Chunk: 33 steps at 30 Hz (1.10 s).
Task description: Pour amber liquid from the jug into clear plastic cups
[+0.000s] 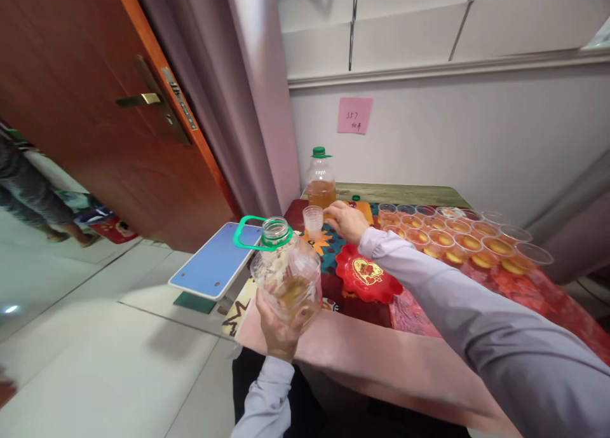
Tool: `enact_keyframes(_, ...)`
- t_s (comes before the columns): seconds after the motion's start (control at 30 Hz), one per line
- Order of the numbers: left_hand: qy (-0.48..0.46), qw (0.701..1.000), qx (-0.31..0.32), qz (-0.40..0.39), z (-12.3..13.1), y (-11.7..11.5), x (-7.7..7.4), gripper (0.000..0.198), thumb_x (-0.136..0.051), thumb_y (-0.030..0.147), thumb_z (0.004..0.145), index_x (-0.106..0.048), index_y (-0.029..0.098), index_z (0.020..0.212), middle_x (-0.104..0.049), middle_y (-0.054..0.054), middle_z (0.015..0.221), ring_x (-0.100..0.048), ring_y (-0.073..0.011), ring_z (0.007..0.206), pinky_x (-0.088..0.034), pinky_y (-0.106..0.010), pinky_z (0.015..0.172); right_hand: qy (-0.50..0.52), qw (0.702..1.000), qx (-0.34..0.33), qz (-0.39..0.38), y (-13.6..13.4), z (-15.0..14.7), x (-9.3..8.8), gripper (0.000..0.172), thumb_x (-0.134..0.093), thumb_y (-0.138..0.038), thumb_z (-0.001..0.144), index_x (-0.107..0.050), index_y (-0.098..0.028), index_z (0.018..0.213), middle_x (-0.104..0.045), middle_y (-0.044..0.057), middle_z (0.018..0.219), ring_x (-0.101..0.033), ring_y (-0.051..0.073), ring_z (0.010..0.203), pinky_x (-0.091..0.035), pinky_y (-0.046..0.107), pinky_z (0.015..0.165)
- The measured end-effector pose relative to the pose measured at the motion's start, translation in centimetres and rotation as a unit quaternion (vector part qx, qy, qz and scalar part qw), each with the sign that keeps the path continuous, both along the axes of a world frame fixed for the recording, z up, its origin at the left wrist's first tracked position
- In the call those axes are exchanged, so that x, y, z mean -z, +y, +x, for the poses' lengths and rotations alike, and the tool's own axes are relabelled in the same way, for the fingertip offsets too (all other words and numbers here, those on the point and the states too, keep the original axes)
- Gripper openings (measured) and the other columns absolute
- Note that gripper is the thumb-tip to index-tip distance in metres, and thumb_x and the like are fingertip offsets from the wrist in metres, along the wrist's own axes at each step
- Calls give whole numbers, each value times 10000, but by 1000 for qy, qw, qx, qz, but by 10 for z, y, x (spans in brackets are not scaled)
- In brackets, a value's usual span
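Observation:
My left hand (281, 323) holds a clear plastic jug (288, 285) from below, fingers wrapped round its lower body. The jug leans slightly; its neck is uncapped, a green handle sticks out to the left, and some amber liquid sits inside. My right hand (347, 222) is over the table beside a stack of clear plastic cups (313, 222). Its fingers are bent together, and what they hold, if anything, is hidden. Behind the stack stands a second jug (321, 180) with a green cap, partly full of amber liquid. A red scalloped plate (366, 273) lies below my right forearm.
Rows of clear cups (443, 238) with amber liquid cover the table's right side. A small green cap (356, 198) lies at the back. Left of the table is a blue-topped stool (216, 260); beyond it, a wooden door (119, 101) and a person's legs (40, 190).

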<state>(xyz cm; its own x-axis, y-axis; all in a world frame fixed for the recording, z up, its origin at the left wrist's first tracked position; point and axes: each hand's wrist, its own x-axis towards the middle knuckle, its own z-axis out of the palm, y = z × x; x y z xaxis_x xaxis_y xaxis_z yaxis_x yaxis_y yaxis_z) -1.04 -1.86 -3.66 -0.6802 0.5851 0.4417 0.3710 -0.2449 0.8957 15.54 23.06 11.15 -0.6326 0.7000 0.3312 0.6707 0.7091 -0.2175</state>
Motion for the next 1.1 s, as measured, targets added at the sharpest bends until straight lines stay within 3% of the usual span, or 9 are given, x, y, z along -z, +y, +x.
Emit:
enact_keyframes(0.1, -5, 1000, 5, 0, 0, -2, 3, 1119, -942, 561, 653, -402, 315, 1602, -620, -170, 1478, -629, -426, 1379, -521, -659, 1140, -82, 996, 2, -26, 3, -39, -4, 368, -539, -305, 1089, -686, -240, 1420, -663, 130, 1437, -730, 258, 1178, -560, 330, 922)
enact_keyframes(0.2, -8, 1000, 5, -1, -1, -3, 3, 1128, -949, 561, 649, -409, 321, 1610, -643, -163, 1448, -668, -426, 1325, -567, -653, 1089, -106, 994, 5, -38, 9, -56, -2, 335, -511, -246, 1088, -741, -207, 1330, -712, 159, 1353, -749, 280, 1144, -562, 348, 905)
enact_keyframes(0.4, -3, 999, 36, 0, -3, -3, -3, 1146, -976, 485, 647, -393, 315, 1619, -638, -170, 1455, -668, -431, 1320, -615, -621, 1041, -102, 994, 8, -43, 15, -57, 0, 353, -463, -233, 1108, -765, -198, 1289, -731, 160, 1361, -721, 271, 1216, -540, 335, 966)
enact_keyframes(0.63, 17, 999, 46, 1, -7, 0, 4, 1125, -948, 460, 691, -339, 335, 1629, -577, -177, 1513, -647, -439, 1345, -590, -662, 1071, -56, 997, 33, -45, 19, -55, 3, 258, -576, -275, 1071, -762, -194, 1230, -734, 130, 1279, -723, 258, 1119, -530, 325, 915)
enact_keyframes(0.77, 25, 999, 39, 5, -6, 1, 3, 1097, -938, 469, 704, -351, 338, 1621, -571, -175, 1514, -616, -447, 1382, -555, -693, 1103, -14, 998, 39, -38, 16, -53, -9, 182, -648, -281, 1046, -766, -192, 1152, -735, 102, 1215, -712, 229, 1072, -507, 299, 914)
enact_keyframes(0.87, 20, 1000, 21, 2, -5, 2, 2, 1109, -934, 531, 690, -359, 328, 1616, -582, -176, 1487, -594, -458, 1397, -519, -722, 1127, 36, 999, 38, -13, 7, -37, -31, 232, -558, -290, 1098, -742, -196, 1206, -711, 106, 1267, -679, 220, 1142, -484, 291, 956)
enact_keyframes(0.97, 13, 1000, 26, -1, -5, 2, 1, 1148, -946, 563, 654, -365, 316, 1613, -584, -179, 1483, -599, -454, 1392, -528, -703, 1126, 136, 988, 44, 62, -14, 3, -47, 267, -508, -311, 1113, -740, -196, 1180, -714, 105, 1216, -673, 233, 1115, -481, 314, 962)
enact_keyframes(1.03, 3, 1000, 31, 3, -3, 2, 0, 1146, -950, 563, 647, -376, 319, 1609, -592, -173, 1481, -623, -440, 1368, -557, -672, 1104, 171, 980, 42, 97, -34, 39, -41, 301, -487, -363, 1123, -747, -212, 1118, -723, 99, 1184, -679, 244, 1093, -491, 332, 958)
enact_keyframes(1.1, -5, 1000, 25, 12, -1, 3, -2, 1135, -951, 568, 645, -392, 315, 1599, -614, -167, 1457, -646, -428, 1338, -565, -658, 1093, 161, 981, 56, 87, -55, 76, -19, 301, -487, -370, 1115, -751, -230, 1076, -737, 96, 1163, -692, 252, 1049, -507, 349, 933)
